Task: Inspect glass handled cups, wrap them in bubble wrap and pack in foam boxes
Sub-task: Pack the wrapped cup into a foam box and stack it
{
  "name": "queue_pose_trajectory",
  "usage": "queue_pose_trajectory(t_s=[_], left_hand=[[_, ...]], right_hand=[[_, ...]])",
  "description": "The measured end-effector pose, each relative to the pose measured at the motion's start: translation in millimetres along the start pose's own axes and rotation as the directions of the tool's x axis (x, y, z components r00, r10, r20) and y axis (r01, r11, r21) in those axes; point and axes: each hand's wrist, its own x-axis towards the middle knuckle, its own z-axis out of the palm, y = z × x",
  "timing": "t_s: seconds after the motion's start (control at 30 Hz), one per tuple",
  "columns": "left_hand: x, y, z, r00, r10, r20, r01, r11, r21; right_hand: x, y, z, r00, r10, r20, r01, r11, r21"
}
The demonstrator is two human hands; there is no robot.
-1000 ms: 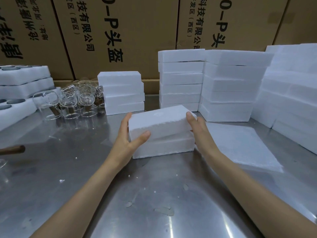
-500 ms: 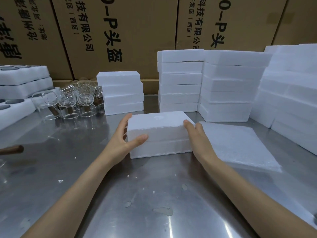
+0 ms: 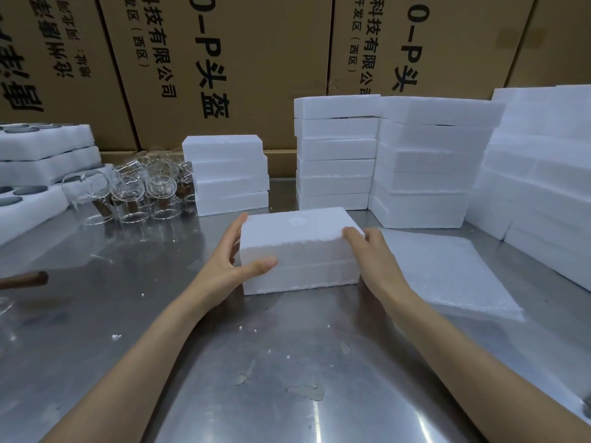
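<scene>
You have the foam box (image 3: 299,251) sitting flat on the tabletop (image 3: 287,362) in the middle of the frame, its lid half seated squarely on the base half, and that looks like why both hands flank it: you are steadying the two halves so the seam stays lined up. Your left hand (image 3: 228,266) grips the left end, thumb across the front face near the seam and fingers (image 3: 238,225) spread up the left edge. Your right hand (image 3: 372,260) holds the right end, fingers curled over the top corner; how firmly they press I cannot tell from this angle. The glass cups (image 3: 140,193) wait in a cluster at the middle left, well apart from the box, beside a short stack of foam boxes (image 3: 228,175). The bubble wrap sheet (image 3: 447,276) lies flat just right of your right hand, within easy reach.
</scene>
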Motion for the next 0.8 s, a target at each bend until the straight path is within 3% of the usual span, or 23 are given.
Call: queue_pose_trajectory(t_s=[0.13,0.23,0.43,0.8], left_hand=[[-3,10,2,0.996,0.032,-0.080,-0.035,0.998,-0.046],[-6,17,5,0.976,0.115,-0.184,-0.103,0.992,0.074],[-11,18,11,0.960,0.198,-0.197,-0.153,0.963,0.222],[-13,11,38,0.924,0.013,-0.382,0.028,0.995,0.100]], right_hand=[[-1,-2,0,0.943,-0.312,-0.119,0.300,0.947,-0.113],[-3,-1,3,0.895,-0.437,-0.088,0.398,0.873,-0.280],[4,-3,2,0.919,-0.389,-0.064,0.338,0.861,-0.381],[-1,-7,7,0.967,-0.253,-0.014,0.225,0.883,-0.412]])
